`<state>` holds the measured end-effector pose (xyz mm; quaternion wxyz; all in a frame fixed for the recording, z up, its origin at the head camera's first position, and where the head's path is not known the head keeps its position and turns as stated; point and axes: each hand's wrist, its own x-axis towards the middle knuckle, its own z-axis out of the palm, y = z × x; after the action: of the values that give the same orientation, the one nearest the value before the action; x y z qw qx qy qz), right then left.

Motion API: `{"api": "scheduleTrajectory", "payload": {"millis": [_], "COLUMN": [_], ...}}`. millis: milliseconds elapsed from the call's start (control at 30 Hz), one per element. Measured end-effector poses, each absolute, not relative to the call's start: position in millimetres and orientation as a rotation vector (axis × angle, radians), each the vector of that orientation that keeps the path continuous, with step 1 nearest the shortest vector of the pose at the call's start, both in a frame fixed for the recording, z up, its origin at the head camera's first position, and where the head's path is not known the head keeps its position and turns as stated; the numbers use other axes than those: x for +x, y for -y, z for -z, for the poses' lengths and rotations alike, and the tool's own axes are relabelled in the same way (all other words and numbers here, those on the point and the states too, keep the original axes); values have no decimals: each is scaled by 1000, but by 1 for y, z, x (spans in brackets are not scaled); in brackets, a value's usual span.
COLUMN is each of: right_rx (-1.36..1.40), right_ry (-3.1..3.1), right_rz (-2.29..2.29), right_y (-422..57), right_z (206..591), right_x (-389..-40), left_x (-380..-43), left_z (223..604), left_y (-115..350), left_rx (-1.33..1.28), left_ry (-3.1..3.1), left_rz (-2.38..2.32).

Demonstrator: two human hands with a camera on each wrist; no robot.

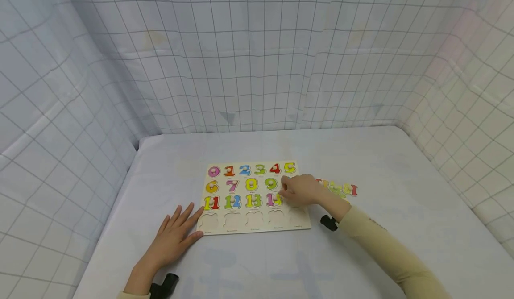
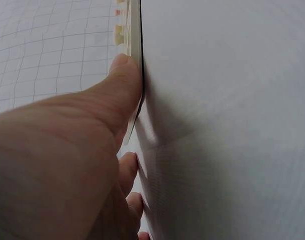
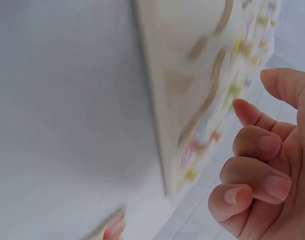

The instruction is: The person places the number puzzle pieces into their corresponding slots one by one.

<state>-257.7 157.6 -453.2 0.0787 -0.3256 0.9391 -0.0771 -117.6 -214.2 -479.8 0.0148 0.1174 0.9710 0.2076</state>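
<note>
A wooden number puzzle board [image 1: 244, 228] lies on the table with knobbed number pieces in its upper rows. Along its near row, cut-out recesses [image 1: 254, 220] show bare wood. My left hand [image 1: 172, 238] lies flat with spread fingers at the board's left edge, its thumb [image 2: 123, 75] against the rim. Over the right part of the board hovers my right hand [image 1: 300, 190], hiding the spots right of the green 9 [image 1: 271, 183] and the 14 [image 1: 274, 199]. In the right wrist view its thumb and index finger stand apart with nothing between them, the other fingers loosely curled.
Several loose number pieces [image 1: 336, 188] lie right of the board, partly behind the right forearm. White grid-patterned cloth walls [image 1: 257, 67] rise behind the table and on both sides. Black wrist mounts [image 1: 329, 222] sit below each wrist.
</note>
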Motion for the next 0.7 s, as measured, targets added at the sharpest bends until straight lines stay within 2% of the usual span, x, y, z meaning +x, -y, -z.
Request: {"api": "scheduleTrajectory", "payload": {"millis": [333, 700], "right_rx": [-684, -611], "right_ry": [-2863, -2815], "right_rz": [229, 255], "right_y": [-225, -249], "right_z": [447, 453], "right_x": [-274, -273], "left_x": [-117, -118], "left_z": [478, 480], "left_y": [214, 214], "left_rx": [359, 369], "left_ry": [-3029, -3022], "left_rz": [-640, -654]}}
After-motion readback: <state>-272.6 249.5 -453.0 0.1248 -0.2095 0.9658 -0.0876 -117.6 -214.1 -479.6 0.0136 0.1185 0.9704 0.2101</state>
